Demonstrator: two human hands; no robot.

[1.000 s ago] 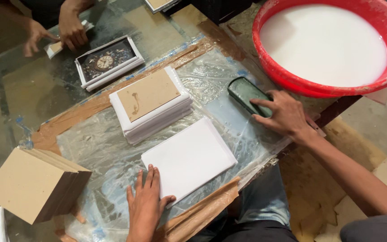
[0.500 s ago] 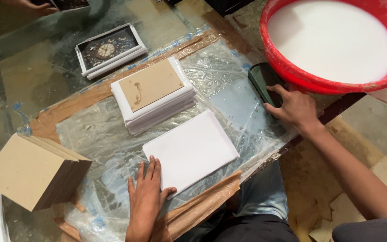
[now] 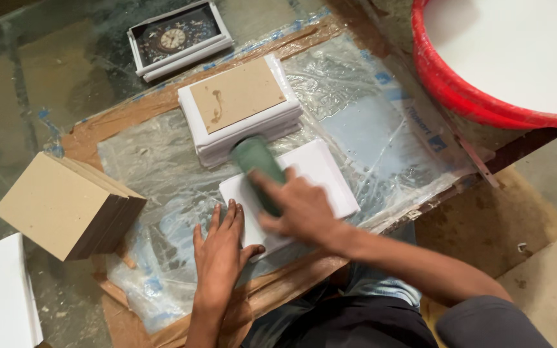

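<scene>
1. Crinkled clear plastic sheeting covers a brown board on the work surface, with a dark glassy tabletop beyond it.
2. The right hand is closed around a dark green oblong pad, pressing it down on a white sheet that lies on the plastic just in front of the person.
3. The left hand lies flat and open, fingers spread, on the near left corner of the same white sheet, gripping nothing.
4. Just behind the sheet sits a stack of white boards topped by a tan card with a small mark.
5. A stack of tan boards rests at the left, and a framed clock picture lies farther back.
6. A red tub of white liquid stands at the upper right, well apart from both hands.
</scene>
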